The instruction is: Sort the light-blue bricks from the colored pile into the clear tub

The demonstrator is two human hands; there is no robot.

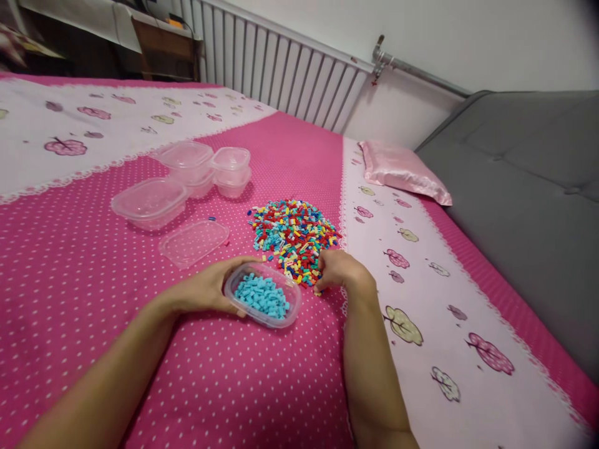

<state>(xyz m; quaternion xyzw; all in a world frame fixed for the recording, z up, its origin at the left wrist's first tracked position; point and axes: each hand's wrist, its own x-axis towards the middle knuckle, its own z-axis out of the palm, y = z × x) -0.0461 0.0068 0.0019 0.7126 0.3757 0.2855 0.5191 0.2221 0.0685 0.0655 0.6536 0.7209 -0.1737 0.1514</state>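
Observation:
A heap of small coloured bricks (294, 236) in red, blue, yellow, green and white lies on the pink dotted bedspread (93, 280). In front of it my left hand (213, 288) is wrapped round the near side of a clear plastic tub (238, 282) filled with light blue bricks (262, 296). My right hand (337, 269) rests at the heap's near right edge, fingers curled down into the bricks; whether they pinch one is hidden.
Three empty clear tubs (150, 202) (187, 161) (231, 168) stand behind the heap to the left, with a loose lid (193, 241) beside them. A pink satin pillow (402, 171) lies at the right. A grey headboard (524, 187) and a white radiator (281, 68) border the bed.

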